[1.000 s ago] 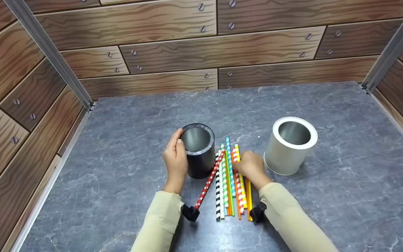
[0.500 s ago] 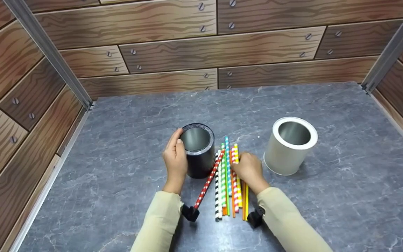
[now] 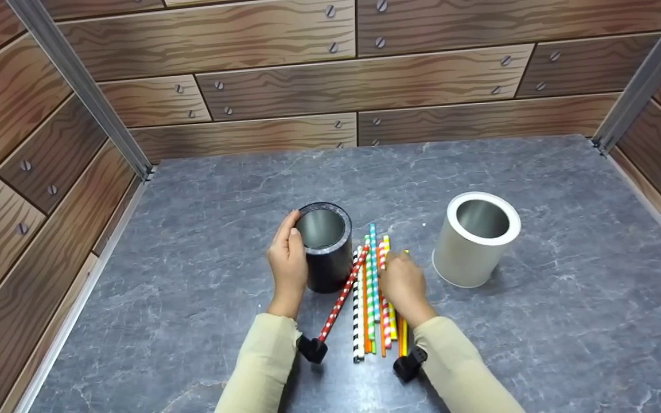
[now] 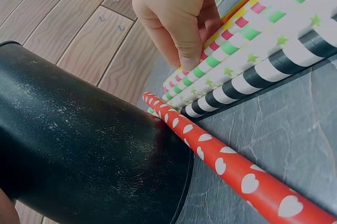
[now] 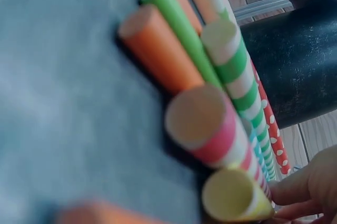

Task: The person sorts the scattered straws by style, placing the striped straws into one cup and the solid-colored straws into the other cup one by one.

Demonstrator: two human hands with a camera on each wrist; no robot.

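Observation:
My left hand (image 3: 288, 261) rests against the left side of a black can (image 3: 329, 272), fingers near its open rim. The can stands upright, with nothing showing inside. Among a bundle of patterned paper straws, the thumb and fingertips of my right hand (image 3: 404, 282) pinch a pink-and-white striped straw (image 4: 241, 22) near its far end. Beside it lie a yellow-striped straw (image 5: 234, 195), a green-and-white striped straw (image 5: 245, 95) and a black-and-white striped straw (image 4: 247, 80). A red straw with white hearts (image 4: 221, 165) leans against the can's base, crossing the bundle's far end.
A white can (image 3: 462, 267) stands upright to the right of the straws. Plain orange straws (image 5: 158, 45) and a plain green straw (image 5: 181, 34) lie within the bundle. Wood-patterned walls (image 3: 284, 97) border the grey marbled table (image 3: 204, 241).
My right hand has shifted left and slightly nearer, its wrist turning. Straws under it have slid left, and the green-striped straw now covers much of the plain green one. My left hand stays put.

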